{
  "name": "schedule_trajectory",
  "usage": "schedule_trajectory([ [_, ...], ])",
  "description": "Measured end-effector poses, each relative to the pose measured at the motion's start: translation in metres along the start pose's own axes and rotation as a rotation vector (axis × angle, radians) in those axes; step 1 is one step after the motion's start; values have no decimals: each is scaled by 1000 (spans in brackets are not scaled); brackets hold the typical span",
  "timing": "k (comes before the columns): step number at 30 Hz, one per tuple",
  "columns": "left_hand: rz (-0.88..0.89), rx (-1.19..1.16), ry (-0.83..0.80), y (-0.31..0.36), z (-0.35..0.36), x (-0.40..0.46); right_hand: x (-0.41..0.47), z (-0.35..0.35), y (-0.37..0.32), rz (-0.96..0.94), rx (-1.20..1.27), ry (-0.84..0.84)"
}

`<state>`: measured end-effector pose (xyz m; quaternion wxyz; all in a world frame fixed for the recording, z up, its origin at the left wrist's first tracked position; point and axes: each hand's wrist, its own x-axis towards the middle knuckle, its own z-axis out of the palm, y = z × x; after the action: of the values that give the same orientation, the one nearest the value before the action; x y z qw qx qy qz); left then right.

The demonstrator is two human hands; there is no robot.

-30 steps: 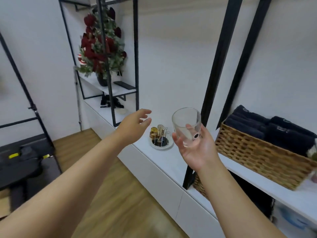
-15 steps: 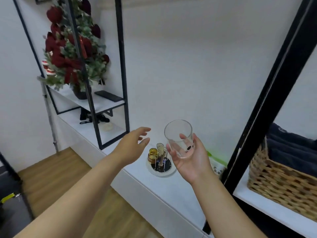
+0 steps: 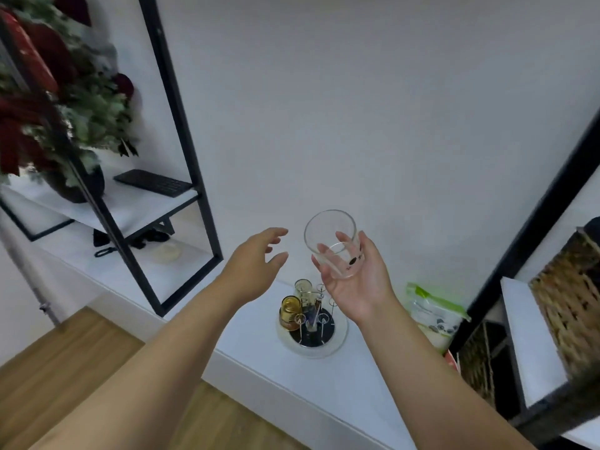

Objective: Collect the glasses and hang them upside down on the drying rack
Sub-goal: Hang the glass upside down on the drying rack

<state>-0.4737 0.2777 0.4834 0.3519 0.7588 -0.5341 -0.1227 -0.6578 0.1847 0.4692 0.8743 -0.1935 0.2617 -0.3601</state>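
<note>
My right hand (image 3: 360, 280) holds a clear glass (image 3: 334, 243) mouth-up and tilted, a small black mark near its base. It is above and just right of the drying rack (image 3: 313, 332), a round white-rimmed stand with thin metal prongs on the white counter (image 3: 259, 365). An amber glass (image 3: 290, 312) hangs upside down on the rack's left side, and a clear glass (image 3: 304, 291) hangs behind it. My left hand (image 3: 256, 264) hovers open, left of the held glass, fingers spread, touching nothing.
A black metal shelf frame (image 3: 181, 157) stands at the left with a red-flowered plant (image 3: 48, 102) and a black keyboard (image 3: 152, 182). A green-and-white packet (image 3: 433, 308) lies right of the rack. A wicker basket (image 3: 568, 297) sits on the right shelf behind a black post (image 3: 532, 228).
The view has moved closer and leftward toward the rack; the basket has slid to the right edge. Both hands now hover above the rack, the glass still held in my right hand.
</note>
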Motion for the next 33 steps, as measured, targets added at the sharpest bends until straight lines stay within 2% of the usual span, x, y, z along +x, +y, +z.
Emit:
schedule_trajectory([
  [7,-16,13,-103,-67,27,84,95,1,4,-20,4,101],
  [13,21,31,-251,-111,47,129,133,-6,18,-104,34,184],
  [20,198,-122,-326,-154,68,113,136,-29,63,-280,89,327],
  [27,201,-166,-400,-214,101,98,139,-60,126,-355,166,388],
  [33,276,-139,-444,-259,148,118,161,-117,156,-364,104,453],
])
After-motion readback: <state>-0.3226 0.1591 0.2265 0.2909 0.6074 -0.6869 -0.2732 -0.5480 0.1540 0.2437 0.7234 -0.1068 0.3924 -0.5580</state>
